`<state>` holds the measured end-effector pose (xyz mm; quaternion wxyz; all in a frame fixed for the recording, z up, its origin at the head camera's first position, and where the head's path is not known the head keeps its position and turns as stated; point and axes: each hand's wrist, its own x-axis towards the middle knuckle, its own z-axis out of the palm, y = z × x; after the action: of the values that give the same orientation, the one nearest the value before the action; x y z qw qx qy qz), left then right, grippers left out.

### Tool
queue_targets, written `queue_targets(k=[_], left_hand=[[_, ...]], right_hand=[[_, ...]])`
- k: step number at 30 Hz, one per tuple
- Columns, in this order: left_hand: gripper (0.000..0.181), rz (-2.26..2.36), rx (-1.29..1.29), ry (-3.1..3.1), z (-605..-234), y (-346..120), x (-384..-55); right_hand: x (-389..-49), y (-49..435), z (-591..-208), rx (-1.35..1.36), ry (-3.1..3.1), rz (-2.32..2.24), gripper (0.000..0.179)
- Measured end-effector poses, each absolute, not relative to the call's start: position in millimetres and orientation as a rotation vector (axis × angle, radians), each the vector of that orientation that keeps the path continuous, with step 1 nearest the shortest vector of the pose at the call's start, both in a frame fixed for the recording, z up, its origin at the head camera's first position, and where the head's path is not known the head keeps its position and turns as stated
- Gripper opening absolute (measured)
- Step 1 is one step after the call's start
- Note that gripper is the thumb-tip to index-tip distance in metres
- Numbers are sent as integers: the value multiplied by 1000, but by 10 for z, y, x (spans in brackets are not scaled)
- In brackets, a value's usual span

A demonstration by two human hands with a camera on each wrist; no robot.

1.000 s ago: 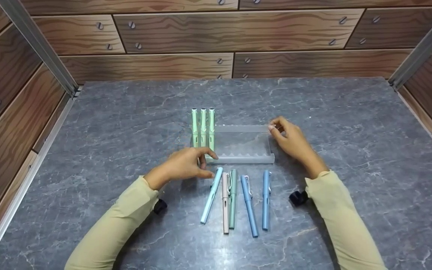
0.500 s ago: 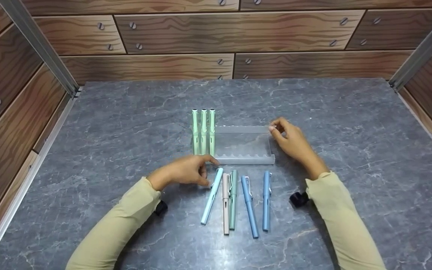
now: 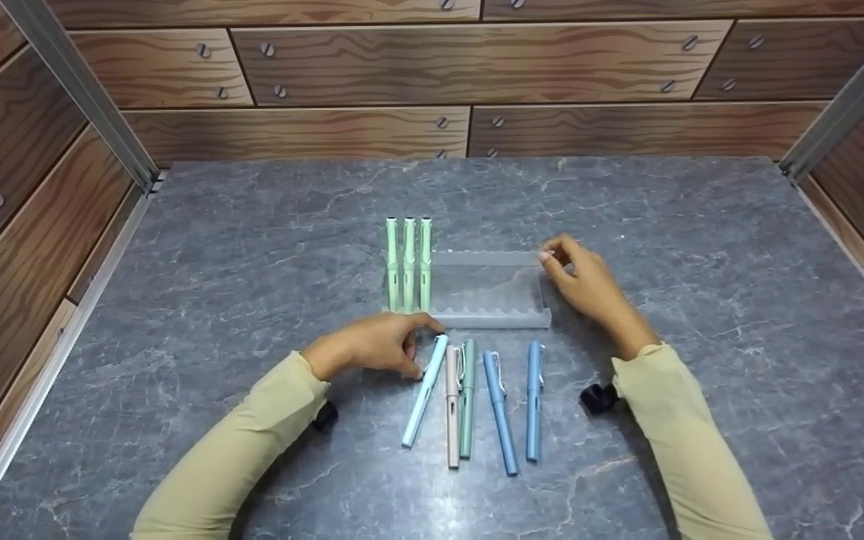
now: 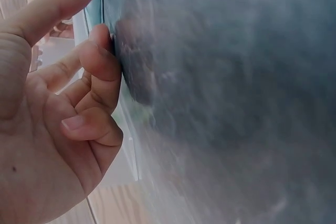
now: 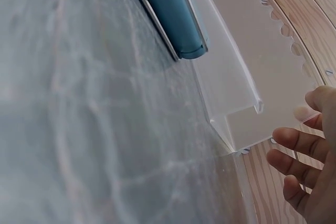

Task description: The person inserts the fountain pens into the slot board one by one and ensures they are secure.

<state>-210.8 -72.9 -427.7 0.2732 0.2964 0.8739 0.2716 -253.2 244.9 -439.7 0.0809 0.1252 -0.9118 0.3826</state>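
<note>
My left hand (image 3: pixel 383 341) reaches in at the upper end of a light blue pen (image 3: pixel 424 394), thumb at its side and index fingertip near its top; the pen lies slanted on the table. In the left wrist view, the thumb (image 4: pixel 63 6) overlaps a bluish pen (image 4: pixel 95 6) while the other fingers bend loosely. With thumb and index finger, my right hand (image 3: pixel 586 281) pinches the far right corner of a clear pen tray (image 3: pixel 492 320). Three light green pens (image 3: pixel 409 262) lie side by side in the tray's left slots.
Right of the light blue pen lie a greyish-pink pen (image 3: pixel 453 420), a green pen (image 3: pixel 466 405) and two blue pens (image 3: pixel 500 416), all in front of the tray. The marbled table (image 3: pixel 289 210) ends at wood-patterned walls (image 3: pixel 372 67) behind and at both sides.
My left hand has moved right and toward me, from beside the green pens to the light blue pen's upper end. The right hand stays at the tray corner.
</note>
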Motion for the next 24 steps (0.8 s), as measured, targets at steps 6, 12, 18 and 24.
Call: queue_targets(k=[6,12,18,24], left_hand=[[68,689,767,2362,-4278,-719,-2092],[67,677,766,2371,-4282,-714,-2085],[67,676,764,2374,-4271,-706,-2081],[65,647,792,2403,-4272,-702,-2078]], right_hand=[[-2530,2446,-4409,384,-2711,1142,20],[-2528,2436,-4408,379,-2710,1137,19],[-2542,2436,-4410,372,-2701,1140,19],[-2549,2433,-4413,376,-2687,1132,18]])
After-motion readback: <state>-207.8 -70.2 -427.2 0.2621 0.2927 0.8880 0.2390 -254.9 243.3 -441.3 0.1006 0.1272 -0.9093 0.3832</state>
